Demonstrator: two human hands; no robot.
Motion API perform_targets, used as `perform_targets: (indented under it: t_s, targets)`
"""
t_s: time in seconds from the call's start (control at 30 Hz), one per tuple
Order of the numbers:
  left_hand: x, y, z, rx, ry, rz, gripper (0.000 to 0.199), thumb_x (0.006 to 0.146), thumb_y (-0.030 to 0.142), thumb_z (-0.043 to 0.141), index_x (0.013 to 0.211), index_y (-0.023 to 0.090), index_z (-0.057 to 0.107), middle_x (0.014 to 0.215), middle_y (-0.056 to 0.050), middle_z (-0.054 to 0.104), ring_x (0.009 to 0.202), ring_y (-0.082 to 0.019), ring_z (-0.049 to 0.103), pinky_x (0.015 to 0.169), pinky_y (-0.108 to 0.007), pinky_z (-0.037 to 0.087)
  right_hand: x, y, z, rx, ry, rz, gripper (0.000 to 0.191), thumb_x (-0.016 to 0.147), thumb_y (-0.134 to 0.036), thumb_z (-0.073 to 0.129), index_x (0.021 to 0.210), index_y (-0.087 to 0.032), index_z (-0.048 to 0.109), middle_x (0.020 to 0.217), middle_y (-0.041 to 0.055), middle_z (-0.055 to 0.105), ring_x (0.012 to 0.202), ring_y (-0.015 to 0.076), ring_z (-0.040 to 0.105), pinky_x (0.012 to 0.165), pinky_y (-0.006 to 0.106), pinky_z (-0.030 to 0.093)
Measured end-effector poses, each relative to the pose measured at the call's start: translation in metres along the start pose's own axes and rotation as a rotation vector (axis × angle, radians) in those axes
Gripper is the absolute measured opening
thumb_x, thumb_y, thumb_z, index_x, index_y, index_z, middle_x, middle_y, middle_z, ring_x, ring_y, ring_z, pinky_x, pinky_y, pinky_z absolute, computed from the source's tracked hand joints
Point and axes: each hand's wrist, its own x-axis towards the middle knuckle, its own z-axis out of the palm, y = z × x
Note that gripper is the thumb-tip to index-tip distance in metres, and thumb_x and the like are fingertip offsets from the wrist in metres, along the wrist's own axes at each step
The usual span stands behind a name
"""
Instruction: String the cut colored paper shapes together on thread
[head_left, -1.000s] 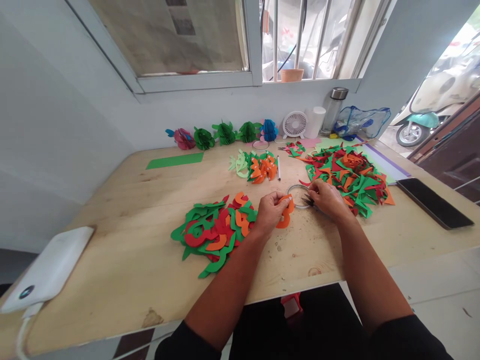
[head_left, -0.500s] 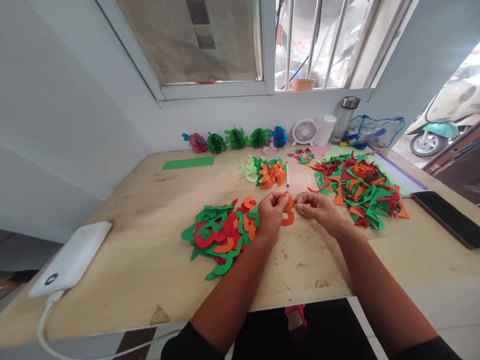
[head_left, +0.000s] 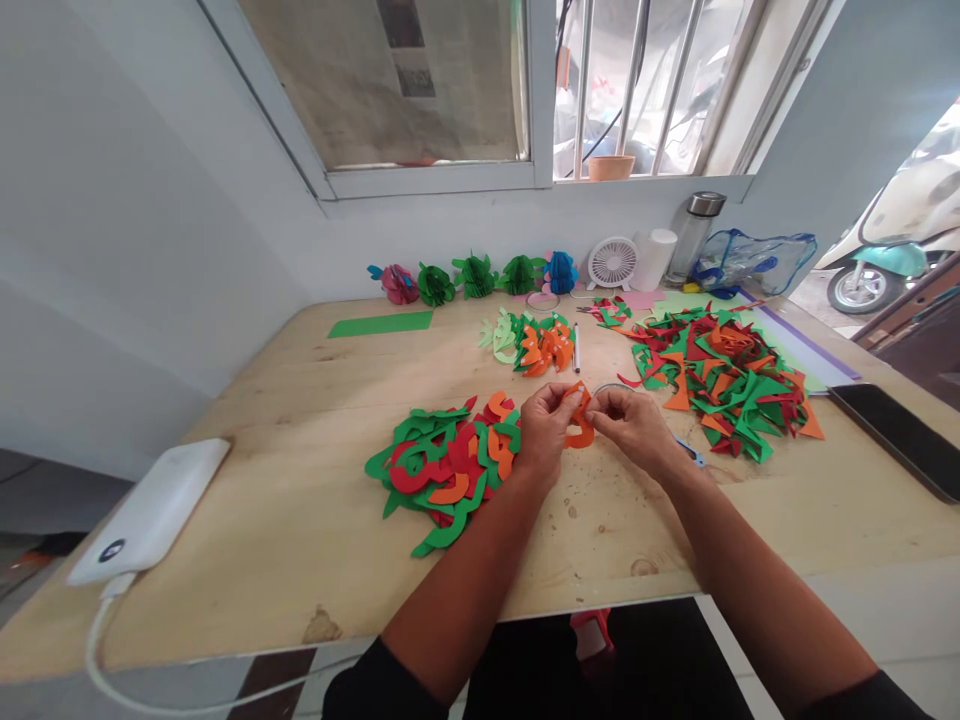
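- Thin orange paper cutout with curved edges [head_left: 579,434]: held just above the wooden counter [head_left: 637,530], between the hands, right of the near pile. Outline looks cut already; can't tell if anything on it is unfinished.
- Left hand [head_left: 545,425]: fingers pinched on the cutout's upper left.
- Right hand [head_left: 634,425]: fingers narrow, tips at the cutout's right edge. Can't tell if they grip it or only touch.
- Blue-handled tool [head_left: 694,455]: on the counter, partly hidden by the right forearm, so not in use.
- Thin grey ring [head_left: 615,388]: just behind the right hand, mostly covered.
- Near pile of red, green and orange curved paper cutouts [head_left: 409,475]: beside the left hand, loosely heaped. My read: a big batch left to handle, this step well short of done.
- Smaller back cluster of green and orange paper cutouts [head_left: 551,350]: small white spots on the orange ones. Probably the processed lot.
- Heap of jagged red, green and orange paper scraps [head_left: 739,370]: far right. Suggests most cutting is done.
- Row of five folded-paper figures [head_left: 475,277]: along the wall, apparently complete.
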Motion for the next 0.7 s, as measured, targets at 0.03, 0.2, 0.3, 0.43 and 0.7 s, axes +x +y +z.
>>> perform_targets:
  t_s: [0.03, 0.2, 0.3, 0.43, 0.7]
  targets:
    - [0.0000, 0.0002, 0.0001, -0.003, -0.011, -0.006, 0.024, 0.059, 0.032, 0.071, 0.072, 0.014, 0.064, 0.067, 0.000, 0.062, 0.058, -0.009, 0.054, 0.057, -0.021, 0.042, 0.0000, -0.0002, -0.0008, -0.001, 0.011, 0.003, 0.014, 0.069, -0.030, 0.058, 0.064, -0.017, 0.058, 0.057, -0.0021, 0.052, 0.051, 0.0089, 0.041, 0.049, 0.023, 0.031]
    - [0.0008, -0.0011, -0.0007, 0.029, -0.076, -0.032, 0.021, 0.061, 0.030, 0.070, 0.073, 0.013, 0.067, 0.067, -0.001, 0.064, 0.059, -0.009, 0.054, 0.059, -0.021, 0.042, -0.0011, -0.0025, -0.0057, 0.044, 0.082, 0.042, 0.017, 0.069, -0.033, 0.059, 0.064, -0.017, 0.058, 0.058, -0.0016, 0.053, 0.051, 0.0091, 0.040, 0.048, 0.023, 0.031]
    - [-0.0002, 0.0001, -0.0016, 0.096, -0.072, -0.037, 0.015, 0.061, 0.027, 0.069, 0.061, 0.013, 0.065, 0.060, -0.001, 0.061, 0.057, -0.009, 0.052, 0.061, -0.022, 0.043, -0.0010, -0.0034, -0.0079, 0.105, 0.113, 0.070, 0.018, 0.068, -0.035, 0.061, 0.065, -0.017, 0.057, 0.057, -0.0024, 0.052, 0.051, 0.0092, 0.040, 0.047, 0.023, 0.032]
    - [-0.0032, 0.0044, -0.0019, 0.124, -0.114, -0.078, 0.016, 0.060, 0.028, 0.070, 0.060, 0.013, 0.065, 0.060, -0.002, 0.063, 0.057, -0.010, 0.054, 0.062, -0.023, 0.044, -0.0005, -0.0044, -0.0094, 0.184, 0.130, 0.109, 0.019, 0.066, -0.036, 0.063, 0.066, -0.018, 0.057, 0.057, -0.0024, 0.053, 0.051, 0.0099, 0.043, 0.047, 0.024, 0.034]
    - [-0.0017, 0.0024, -0.0009, 0.060, -0.074, -0.056, 0.016, 0.059, 0.025, 0.071, 0.066, 0.013, 0.066, 0.061, -0.003, 0.065, 0.058, -0.011, 0.057, 0.065, -0.025, 0.046, -0.0008, -0.0077, -0.0078, 0.272, 0.101, 0.116, 0.020, 0.066, -0.038, 0.065, 0.067, -0.019, 0.057, 0.059, -0.0014, 0.056, 0.054, 0.0114, 0.047, 0.049, 0.025, 0.037]
